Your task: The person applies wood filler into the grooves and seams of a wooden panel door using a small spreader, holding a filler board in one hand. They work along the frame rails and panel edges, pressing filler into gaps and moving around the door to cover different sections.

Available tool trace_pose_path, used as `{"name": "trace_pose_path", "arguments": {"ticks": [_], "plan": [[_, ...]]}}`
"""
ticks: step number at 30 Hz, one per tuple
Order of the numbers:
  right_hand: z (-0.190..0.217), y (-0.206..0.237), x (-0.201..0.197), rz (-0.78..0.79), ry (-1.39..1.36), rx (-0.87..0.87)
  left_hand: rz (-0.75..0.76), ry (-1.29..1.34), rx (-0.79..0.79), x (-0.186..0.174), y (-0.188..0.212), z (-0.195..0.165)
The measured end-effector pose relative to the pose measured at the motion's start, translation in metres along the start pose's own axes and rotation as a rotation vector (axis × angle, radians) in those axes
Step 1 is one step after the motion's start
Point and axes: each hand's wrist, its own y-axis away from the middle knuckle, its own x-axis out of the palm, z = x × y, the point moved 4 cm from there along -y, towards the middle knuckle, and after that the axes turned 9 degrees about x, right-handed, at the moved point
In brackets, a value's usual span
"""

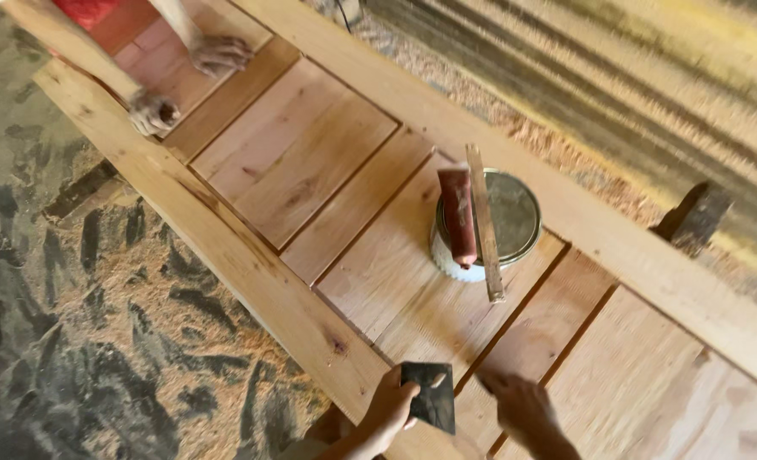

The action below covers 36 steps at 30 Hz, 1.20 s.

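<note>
Head view. Left hand [389, 409] pinches a dark sandpaper sheet [430, 393] by its left edge, held over the wooden panelled door [302, 153]. Right hand [519, 407] rests spread on the wood beside it, empty. The sheet looks light and limp, best gripped at an edge. Beyond the hands stands a tin can [506, 223]; a co-worker's hands [153, 112] are farther off.

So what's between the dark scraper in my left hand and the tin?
In the head view, only bare wood of the door: part of a panel, between the scraper in the left hand and the tin.
</note>
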Motion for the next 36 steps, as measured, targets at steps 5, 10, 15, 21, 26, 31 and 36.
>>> {"name": "trace_pose_path", "arguments": {"ticks": [5, 10, 15, 21, 26, 31, 36], "plan": [[0.0, 0.038, -0.01, -0.335, -0.521, 0.049, -0.022, -0.028, 0.019, 0.011, 0.011, 0.0], [0.004, 0.101, -0.02, -0.842, -1.211, 0.005, 0.011, 0.267, 0.097, 0.045, 0.019, -0.013], [0.028, 0.127, -0.032, -0.795, -1.121, 0.042, 0.18, 0.339, 0.141, 0.088, 0.045, -0.028], [-0.01, 0.157, -0.056, -0.768, -1.008, 0.194, 0.199, 0.221, 0.095, 0.104, 0.072, -0.035], [-0.025, 0.169, -0.062, -0.767, -0.942, 0.213, 0.268, 0.396, 0.088, 0.125, 0.086, -0.044], [-0.009, 0.171, -0.057, -0.767, -0.938, 0.231, 0.28, 0.334, 0.088, 0.124, 0.095, -0.054], [0.036, 0.19, -0.033, -0.702, -0.93, 0.258, 0.249, 0.581, 0.1, 0.111, 0.09, -0.069]]}}
